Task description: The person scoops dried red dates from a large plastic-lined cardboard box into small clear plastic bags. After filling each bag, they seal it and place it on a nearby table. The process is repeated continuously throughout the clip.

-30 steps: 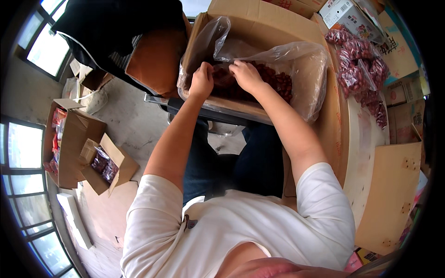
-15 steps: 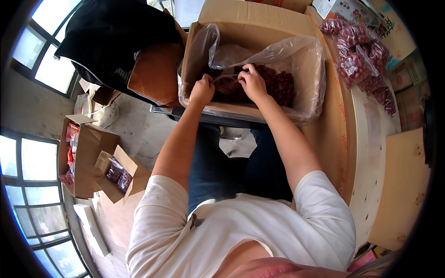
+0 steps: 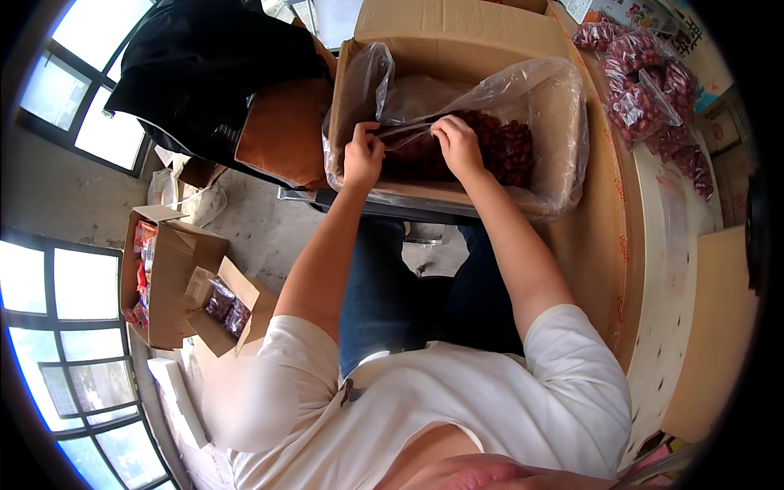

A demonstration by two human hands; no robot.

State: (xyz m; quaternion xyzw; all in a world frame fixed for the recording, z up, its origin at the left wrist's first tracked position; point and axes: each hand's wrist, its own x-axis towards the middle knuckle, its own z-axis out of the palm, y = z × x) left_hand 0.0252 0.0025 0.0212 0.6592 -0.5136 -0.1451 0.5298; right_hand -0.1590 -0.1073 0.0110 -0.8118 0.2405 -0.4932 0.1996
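A large cardboard box [image 3: 459,33] with a clear plastic liner [image 3: 535,77] stands in front of me, partly filled with dark red dried fruits like jujubes [image 3: 508,151]. Over its left half, my two hands stretch the edge of a small clear plastic bag [image 3: 408,131] between them. My left hand [image 3: 364,157] pinches one end near the box's left wall. The other end is between the fingertips of my right hand [image 3: 459,147], just left of the uncovered fruit. How much the small bag holds is hard to make out against the fruit below.
Filled clear bags of red fruit [image 3: 649,90] lie piled on the wooden surface [image 3: 600,269] at right. A black cloth or bag [image 3: 212,69] sits left of the box, beside a brown padded piece [image 3: 282,131]. Two open cartons [image 3: 184,282] with packets stand at lower left.
The small bag's edge, looped and slack before, is now drawn nearly straight between my hands. The whole view has shifted slightly, moving the surroundings to the right.
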